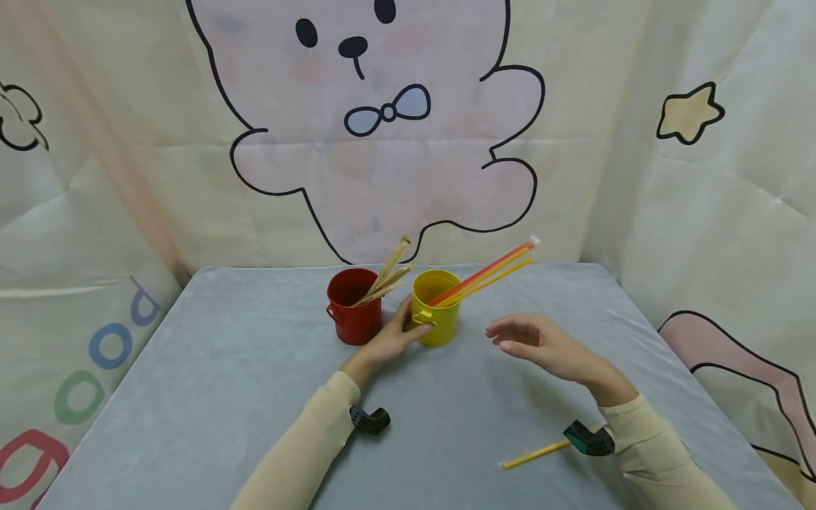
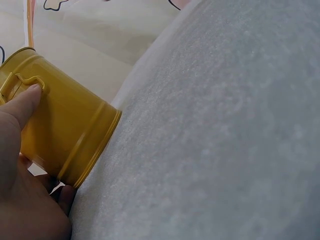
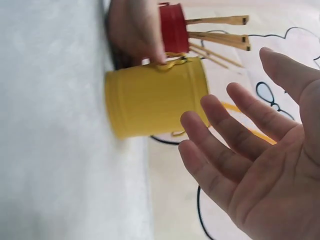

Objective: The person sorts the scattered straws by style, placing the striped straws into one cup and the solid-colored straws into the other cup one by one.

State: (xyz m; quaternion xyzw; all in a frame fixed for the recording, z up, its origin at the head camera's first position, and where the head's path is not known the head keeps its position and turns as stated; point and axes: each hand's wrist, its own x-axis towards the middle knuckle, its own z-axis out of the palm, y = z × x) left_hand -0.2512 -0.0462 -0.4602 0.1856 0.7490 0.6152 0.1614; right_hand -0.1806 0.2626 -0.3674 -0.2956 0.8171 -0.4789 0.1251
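Observation:
My left hand [image 1: 389, 340] grips the small yellow metal bucket [image 1: 448, 326], which stands upright on the table. In the left wrist view its thumb presses beside the wire handle [image 2: 31, 79], with the other fingers around the far side, partly hidden. Several wrapped straws, orange [image 1: 474, 278] and yellow, lean out of this bucket to the right. Just left of it stands a red bucket [image 1: 357, 327] with several tan wrapped sticks [image 1: 387, 278]. My right hand [image 1: 553, 348] hovers to the right of the yellow bucket, apart from it, its fingers relaxed and holding nothing.
A yellow wrapped straw [image 1: 535, 455] lies on the grey-blue cloth-covered table [image 1: 210, 397], partly hidden under the right wrist's black camera [image 1: 589, 439]. Another black camera [image 1: 370, 420] sits at the left wrist. A printed curtain [image 1: 408, 184] hangs behind the table's back edge.

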